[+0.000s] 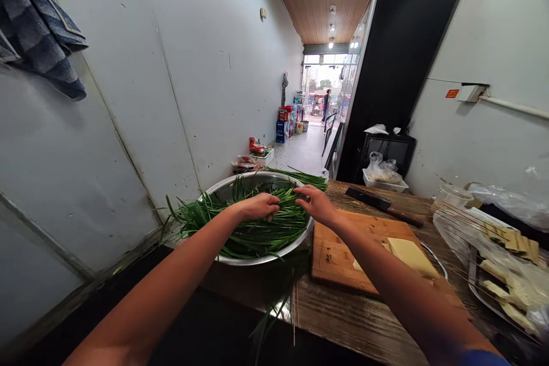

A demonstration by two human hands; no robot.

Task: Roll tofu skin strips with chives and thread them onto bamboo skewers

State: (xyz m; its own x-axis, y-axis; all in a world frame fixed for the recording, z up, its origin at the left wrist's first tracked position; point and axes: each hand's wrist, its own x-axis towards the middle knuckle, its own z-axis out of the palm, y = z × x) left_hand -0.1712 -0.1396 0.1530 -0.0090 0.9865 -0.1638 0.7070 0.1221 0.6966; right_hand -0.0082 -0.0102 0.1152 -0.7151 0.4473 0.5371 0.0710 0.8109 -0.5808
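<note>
Chives [253, 229] are piled in a steel bowl [223, 186], which sits just left of the cutting board [343, 251]. Left hand [259, 206] is closed on a bunch of chives over the bowl; right hand [315, 201] is pinched on the same bunch at the bowl's right rim. A cleaver [381, 204] lies behind the board, tofu [409, 254] on it

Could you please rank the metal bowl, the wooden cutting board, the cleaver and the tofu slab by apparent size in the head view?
1. metal bowl and wooden cutting board: look alike, so unranked
2. cleaver
3. tofu slab, though it lies nearer the camera
</note>
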